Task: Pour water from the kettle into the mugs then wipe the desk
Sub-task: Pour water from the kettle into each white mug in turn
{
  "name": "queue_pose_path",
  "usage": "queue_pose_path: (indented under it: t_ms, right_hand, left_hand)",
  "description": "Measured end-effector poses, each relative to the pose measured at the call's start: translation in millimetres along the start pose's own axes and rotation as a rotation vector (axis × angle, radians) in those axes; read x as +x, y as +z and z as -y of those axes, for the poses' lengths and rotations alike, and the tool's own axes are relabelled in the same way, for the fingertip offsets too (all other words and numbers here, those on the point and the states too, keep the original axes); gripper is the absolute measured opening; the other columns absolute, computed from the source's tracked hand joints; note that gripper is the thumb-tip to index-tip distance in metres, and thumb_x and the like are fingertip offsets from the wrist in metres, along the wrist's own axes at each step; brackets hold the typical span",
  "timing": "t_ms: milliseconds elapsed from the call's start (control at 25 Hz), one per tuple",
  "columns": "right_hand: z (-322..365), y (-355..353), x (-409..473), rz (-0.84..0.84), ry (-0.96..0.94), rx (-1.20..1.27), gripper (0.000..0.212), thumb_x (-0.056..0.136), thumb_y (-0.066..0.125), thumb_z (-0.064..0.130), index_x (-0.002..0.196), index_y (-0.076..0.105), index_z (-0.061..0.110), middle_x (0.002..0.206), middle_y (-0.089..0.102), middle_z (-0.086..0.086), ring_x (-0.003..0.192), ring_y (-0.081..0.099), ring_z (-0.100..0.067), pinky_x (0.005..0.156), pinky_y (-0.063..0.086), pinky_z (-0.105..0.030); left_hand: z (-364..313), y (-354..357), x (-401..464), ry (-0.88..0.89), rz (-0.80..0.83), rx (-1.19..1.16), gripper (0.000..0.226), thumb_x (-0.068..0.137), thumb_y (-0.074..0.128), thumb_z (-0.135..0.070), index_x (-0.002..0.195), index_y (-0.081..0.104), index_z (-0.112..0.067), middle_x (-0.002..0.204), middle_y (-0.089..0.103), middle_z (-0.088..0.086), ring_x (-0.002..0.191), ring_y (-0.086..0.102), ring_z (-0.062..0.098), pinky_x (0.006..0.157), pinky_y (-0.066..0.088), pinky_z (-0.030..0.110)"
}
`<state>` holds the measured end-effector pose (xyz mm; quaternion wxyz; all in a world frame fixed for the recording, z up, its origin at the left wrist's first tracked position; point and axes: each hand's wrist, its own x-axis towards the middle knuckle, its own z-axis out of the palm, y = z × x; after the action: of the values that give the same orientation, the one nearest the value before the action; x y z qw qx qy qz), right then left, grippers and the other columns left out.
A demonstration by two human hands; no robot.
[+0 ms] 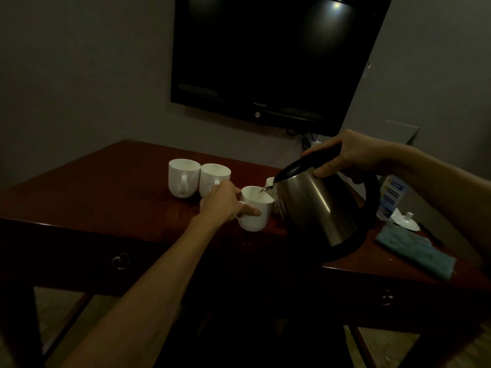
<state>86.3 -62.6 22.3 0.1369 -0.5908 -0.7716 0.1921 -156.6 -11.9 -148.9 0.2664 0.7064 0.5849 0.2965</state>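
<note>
Right hand (353, 152) fingers wrapped round kettle (318, 205) handle, spout tipped over front mug (255, 212); left hand (223, 201) grips that mug. Two mugs (199, 176) behind-left apparently unfilled. Cloth (414, 248) right of kettle on bench (106, 187); wiping undone.

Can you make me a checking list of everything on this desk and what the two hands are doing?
Surface: dark red wooden desk, glossy.
Job's things: steel kettle tilted, spout over the near mug; two mugs behind it; another mug mostly hidden behind the spout; blue cloth lying at the right.
Clutter: white lid, leaflet.
Hands: left hand holds the near mug; right hand grips the kettle handle.
Cables: a plug and cord under the TV, unclear.
Surroundings: dark wall TV; dim room.
</note>
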Motion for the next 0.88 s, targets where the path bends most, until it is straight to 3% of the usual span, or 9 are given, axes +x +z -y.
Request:
queue_pose_path:
  t_ms: [160, 280, 400, 600, 720, 880]
  right_hand:
    - [-0.8, 0.5, -3.4, 0.009, -0.003, 0.017, 0.053, 0.072, 0.076, 0.029, 0.123, 0.064, 0.036, 0.085, 0.064, -0.009, 0.05, 0.054, -0.01, 0.044, 0.045, -0.016]
    - [2.4, 0.6, -3.9, -0.002, -0.002, 0.006, 0.047, 0.08, 0.074, 0.021, 0.123, 0.063, 0.033, 0.089, 0.062, -0.003, 0.05, 0.06, -0.003, 0.043, 0.044, -0.013]
    - [0.8, 0.2, -3.9, 0.015, 0.007, 0.021, 0.053, 0.074, 0.076, 0.027, 0.125, 0.064, 0.035, 0.089, 0.063, -0.009, 0.049, 0.056, -0.009, 0.043, 0.045, -0.016]
    - [1.3, 0.4, -2.7, 0.005, 0.001, 0.016, 0.046, 0.081, 0.074, 0.02, 0.123, 0.063, 0.035, 0.088, 0.063, -0.004, 0.046, 0.057, -0.003, 0.043, 0.044, -0.014]
    - [1.5, -0.4, -1.2, 0.015, 0.005, 0.013, 0.047, 0.081, 0.075, 0.021, 0.124, 0.064, 0.034, 0.089, 0.062, -0.011, 0.046, 0.055, -0.005, 0.043, 0.044, -0.014]
    - [3.1, 0.0, -3.8, 0.017, 0.006, 0.025, 0.047, 0.08, 0.073, 0.02, 0.125, 0.063, 0.033, 0.089, 0.062, -0.009, 0.045, 0.055, -0.004, 0.043, 0.044, -0.014]
  left_hand:
    - [1.2, 1.6, 0.7, 0.005, -0.012, -0.015, 0.062, 0.069, 0.087, -0.045, 0.116, 0.068, -0.009, 0.094, 0.074, 0.005, 0.091, 0.069, 0.017, 0.085, 0.057, 0.042]
    - [1.5, 1.2, 1.7, 0.008, -0.011, -0.009, 0.061, 0.069, 0.086, -0.046, 0.115, 0.068, -0.01, 0.09, 0.073, 0.003, 0.09, 0.069, 0.017, 0.08, 0.056, 0.04]
    - [1.6, 0.8, 1.2, 0.006, -0.003, 0.0, 0.06, 0.07, 0.085, -0.046, 0.115, 0.068, -0.011, 0.089, 0.073, 0.003, 0.091, 0.068, 0.018, 0.078, 0.054, 0.038]
    - [3.5, 1.9, 3.9, 0.0, -0.01, 0.0, 0.063, 0.069, 0.086, -0.047, 0.117, 0.067, -0.011, 0.091, 0.073, 0.003, 0.092, 0.069, 0.018, 0.083, 0.056, 0.041]
    - [4.9, 2.7, 5.8, 0.002, -0.005, -0.004, 0.066, 0.067, 0.086, -0.048, 0.119, 0.067, -0.011, 0.092, 0.073, 0.003, 0.092, 0.069, 0.017, 0.084, 0.056, 0.042]
    - [5.1, 2.8, 7.0, -0.005, 0.001, -0.006, 0.066, 0.068, 0.086, -0.047, 0.12, 0.066, -0.012, 0.095, 0.073, 0.003, 0.094, 0.068, 0.018, 0.079, 0.053, 0.038]
